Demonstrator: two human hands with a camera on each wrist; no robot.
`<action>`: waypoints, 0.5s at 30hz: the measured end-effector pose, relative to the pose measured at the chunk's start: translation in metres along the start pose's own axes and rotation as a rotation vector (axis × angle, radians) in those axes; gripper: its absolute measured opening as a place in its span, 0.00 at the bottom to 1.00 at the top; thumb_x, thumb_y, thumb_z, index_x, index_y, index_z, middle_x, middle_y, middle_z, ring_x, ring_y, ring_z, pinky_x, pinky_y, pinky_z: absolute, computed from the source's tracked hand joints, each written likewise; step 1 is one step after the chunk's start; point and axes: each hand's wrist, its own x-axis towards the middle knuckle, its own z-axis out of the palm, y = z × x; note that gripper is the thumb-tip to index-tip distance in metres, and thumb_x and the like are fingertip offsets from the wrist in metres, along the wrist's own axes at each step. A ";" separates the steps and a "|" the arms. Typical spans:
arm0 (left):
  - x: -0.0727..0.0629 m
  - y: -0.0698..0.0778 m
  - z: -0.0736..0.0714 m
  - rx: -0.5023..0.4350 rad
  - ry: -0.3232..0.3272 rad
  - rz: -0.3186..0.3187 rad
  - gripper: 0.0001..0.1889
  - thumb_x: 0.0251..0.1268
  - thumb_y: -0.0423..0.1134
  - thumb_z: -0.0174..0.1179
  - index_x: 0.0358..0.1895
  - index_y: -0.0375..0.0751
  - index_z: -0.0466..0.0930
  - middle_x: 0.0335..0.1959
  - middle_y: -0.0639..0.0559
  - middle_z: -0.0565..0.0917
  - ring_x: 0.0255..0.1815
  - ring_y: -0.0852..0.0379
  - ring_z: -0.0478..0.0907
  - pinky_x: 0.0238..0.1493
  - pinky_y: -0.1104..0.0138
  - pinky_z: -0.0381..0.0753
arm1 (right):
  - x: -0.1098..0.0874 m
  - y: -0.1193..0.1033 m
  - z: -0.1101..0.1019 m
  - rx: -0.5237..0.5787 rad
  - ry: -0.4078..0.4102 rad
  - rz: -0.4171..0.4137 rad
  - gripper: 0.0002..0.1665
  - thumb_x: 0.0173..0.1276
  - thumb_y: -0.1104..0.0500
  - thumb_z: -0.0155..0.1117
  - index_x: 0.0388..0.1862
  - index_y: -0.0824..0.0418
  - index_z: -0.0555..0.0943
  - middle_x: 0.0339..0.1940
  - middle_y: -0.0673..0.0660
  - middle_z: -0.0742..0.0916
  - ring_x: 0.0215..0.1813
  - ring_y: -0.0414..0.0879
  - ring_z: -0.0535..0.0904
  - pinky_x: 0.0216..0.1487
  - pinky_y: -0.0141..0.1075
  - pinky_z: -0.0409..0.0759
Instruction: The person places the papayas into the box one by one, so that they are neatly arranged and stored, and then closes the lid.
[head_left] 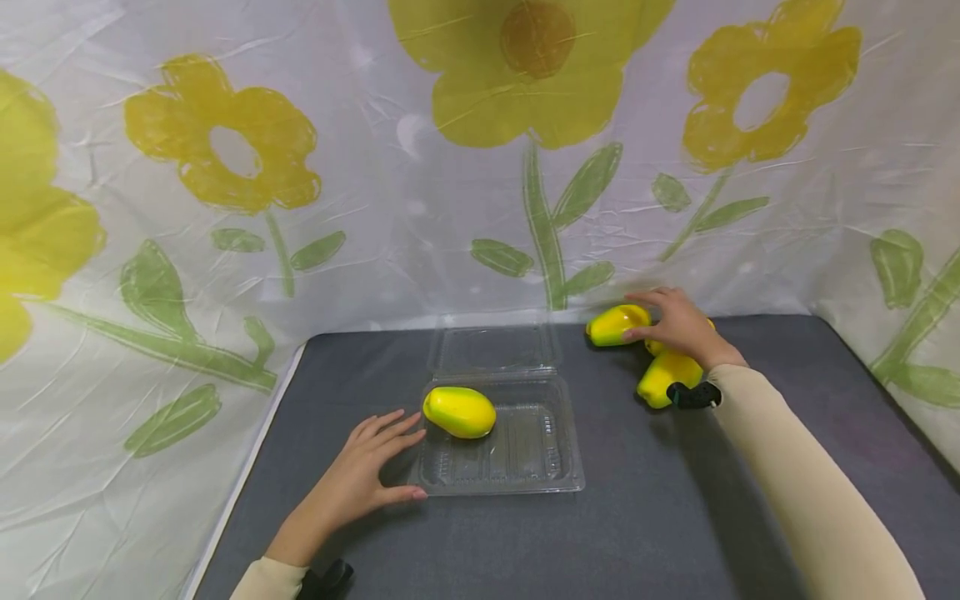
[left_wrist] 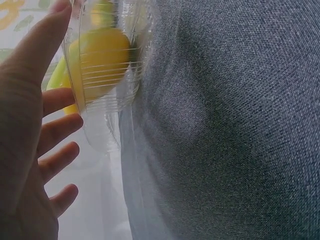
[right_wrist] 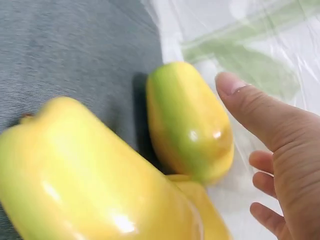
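An open clear plastic clamshell box [head_left: 576, 458] lies with one yellow-green papaya [head_left: 459, 412] in the left of its base. At the box's left edge is my left hand [head_left: 363, 475], fingers spread; the left wrist view shows its fingertips [left_wrist: 62, 127] right by the clear wall. On the right, my right hand [head_left: 678, 327] hovers over a group of papayas, thumb and fingers apart around the end of the far papaya [head_left: 617, 325]. A nearer papaya [head_left: 666, 379] lies below that wrist. Between them, a third papaya [right_wrist: 206, 202] is partly hidden.
The box's lid [head_left: 495, 350] is folded back toward the flowered curtain [head_left: 405, 233] behind the table. A dark grey cloth [head_left: 525, 550] covers the table. A black wrist camera [head_left: 693, 395] overlaps the nearer papaya in the head view.
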 end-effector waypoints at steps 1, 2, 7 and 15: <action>0.000 0.000 0.000 -0.001 -0.004 -0.002 0.45 0.46 0.71 0.66 0.67 0.49 0.75 0.74 0.52 0.71 0.76 0.42 0.65 0.73 0.39 0.58 | 0.001 0.002 -0.001 0.002 -0.002 0.002 0.42 0.63 0.47 0.72 0.73 0.58 0.70 0.74 0.68 0.70 0.73 0.70 0.59 0.69 0.68 0.62; 0.001 0.000 0.000 -0.001 -0.005 -0.003 0.45 0.46 0.71 0.66 0.67 0.49 0.75 0.74 0.52 0.71 0.76 0.42 0.65 0.73 0.39 0.58 | 0.002 0.004 -0.002 0.006 -0.005 0.001 0.42 0.63 0.47 0.72 0.73 0.59 0.69 0.74 0.68 0.69 0.73 0.70 0.59 0.69 0.68 0.61; 0.001 0.001 0.000 0.000 -0.013 -0.012 0.45 0.47 0.72 0.64 0.67 0.48 0.76 0.74 0.51 0.71 0.76 0.42 0.64 0.74 0.39 0.58 | 0.008 0.014 -0.002 0.013 -0.014 0.005 0.43 0.62 0.45 0.72 0.73 0.59 0.70 0.75 0.67 0.69 0.75 0.70 0.57 0.71 0.68 0.59; 0.002 0.000 0.001 0.004 0.018 0.018 0.45 0.45 0.71 0.66 0.66 0.46 0.77 0.72 0.49 0.73 0.74 0.41 0.66 0.72 0.38 0.59 | 0.013 0.023 0.001 0.017 -0.038 0.013 0.43 0.61 0.47 0.74 0.72 0.58 0.70 0.77 0.68 0.66 0.76 0.71 0.55 0.72 0.69 0.56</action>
